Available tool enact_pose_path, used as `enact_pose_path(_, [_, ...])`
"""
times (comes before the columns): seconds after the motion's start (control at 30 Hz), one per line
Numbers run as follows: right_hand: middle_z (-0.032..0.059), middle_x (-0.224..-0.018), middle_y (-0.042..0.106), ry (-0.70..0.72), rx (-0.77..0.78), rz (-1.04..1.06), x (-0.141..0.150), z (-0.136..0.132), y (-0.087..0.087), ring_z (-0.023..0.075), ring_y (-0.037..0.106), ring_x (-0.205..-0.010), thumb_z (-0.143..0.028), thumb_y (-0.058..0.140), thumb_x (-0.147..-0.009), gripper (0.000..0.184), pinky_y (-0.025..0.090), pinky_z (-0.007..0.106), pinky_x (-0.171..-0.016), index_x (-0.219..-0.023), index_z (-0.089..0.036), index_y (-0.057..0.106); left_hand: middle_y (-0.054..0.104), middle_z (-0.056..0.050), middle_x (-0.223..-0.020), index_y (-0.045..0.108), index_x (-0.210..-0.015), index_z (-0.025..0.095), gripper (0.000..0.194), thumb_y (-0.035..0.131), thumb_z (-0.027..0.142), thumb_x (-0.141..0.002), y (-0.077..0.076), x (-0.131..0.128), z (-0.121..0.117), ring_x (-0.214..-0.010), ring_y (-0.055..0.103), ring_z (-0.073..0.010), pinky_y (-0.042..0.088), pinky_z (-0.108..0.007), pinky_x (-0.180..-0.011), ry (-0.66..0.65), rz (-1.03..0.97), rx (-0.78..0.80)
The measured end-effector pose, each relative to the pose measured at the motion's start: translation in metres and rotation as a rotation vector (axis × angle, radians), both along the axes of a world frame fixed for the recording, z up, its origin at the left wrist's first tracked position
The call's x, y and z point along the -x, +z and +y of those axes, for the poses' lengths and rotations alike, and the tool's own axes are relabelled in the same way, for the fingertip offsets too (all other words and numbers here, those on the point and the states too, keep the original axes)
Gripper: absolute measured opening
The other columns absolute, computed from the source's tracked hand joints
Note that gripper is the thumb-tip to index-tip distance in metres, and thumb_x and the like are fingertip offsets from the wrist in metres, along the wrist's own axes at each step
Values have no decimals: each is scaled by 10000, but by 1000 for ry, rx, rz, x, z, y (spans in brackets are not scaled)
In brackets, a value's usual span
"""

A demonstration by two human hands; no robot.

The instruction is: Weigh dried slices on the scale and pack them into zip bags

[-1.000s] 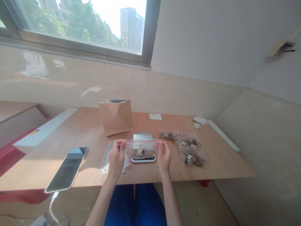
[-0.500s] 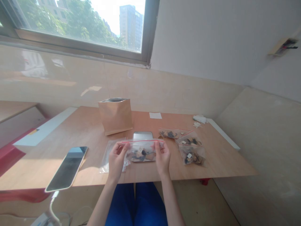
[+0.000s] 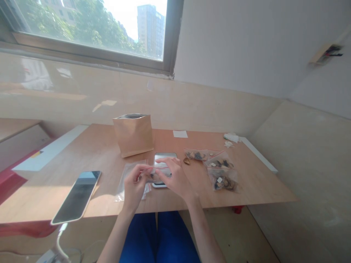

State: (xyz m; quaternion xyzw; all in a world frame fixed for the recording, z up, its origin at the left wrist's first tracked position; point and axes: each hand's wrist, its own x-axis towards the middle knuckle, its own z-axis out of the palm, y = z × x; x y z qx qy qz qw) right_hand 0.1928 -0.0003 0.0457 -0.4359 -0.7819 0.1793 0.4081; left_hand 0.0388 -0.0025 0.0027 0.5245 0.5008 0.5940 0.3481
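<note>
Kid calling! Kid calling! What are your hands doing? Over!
Left hand and right hand pinching red-zipped clear plastic bag. Flat silver digital scale beneath. Loose brown piece nearby.

You can pass between the kraft paper pouch (image 3: pixel 133 136) and the smartphone (image 3: pixel 76 197) at left; zip bags (image 3: pixel 222 179) block the right.

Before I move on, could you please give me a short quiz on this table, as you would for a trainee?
1. Besides the zip bag between the left hand and right hand, how many filled zip bags lie right of the scale?
2. True or false: the kraft paper pouch stands upright on the wooden table.
3. What lies loose just left of those bags: A, a pen; B, a dark curved piece; C, a spoon?

Key: 1, three; 2, true; 3, B.
</note>
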Motion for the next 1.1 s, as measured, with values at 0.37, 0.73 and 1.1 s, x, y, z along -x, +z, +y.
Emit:
enact_pose_path(0.37, [-11, -705, 673, -1, -30, -108, 5, 17, -15, 157, 577, -679, -76, 470, -813, 245, 387, 280, -737, -709, -232, 628, 660, -52, -805, 639, -789, 200, 218, 595, 411, -754, -2, -1, -3, -776, 605, -181, 481, -265, -704, -131, 62, -18])
enact_pose_path(0.73, [2, -678, 622, -21, -55, -232, 12, 12, -18, 156, 555, -680, -192, 439, -901, 220, 350, 253, -684, -772, -213, 615, 690, -30, -791, 655, -802, 213, 224, 551, 411, -791, -7, -4, -5, -720, 633, -163, 481, -246, -651, 17, 169, -56])
enact_pose_path(1.1, [-4, -609, 602, -104, -73, -218, 1, 13, -40, 132, 526, -604, -300, 515, -889, 258, 360, 239, -643, -676, -192, 612, 679, -11, -757, 650, -796, 212, 240, 538, 424, -791, -13, 6, -2, -709, 636, -156, 504, -241, -630, 92, 229, -67])
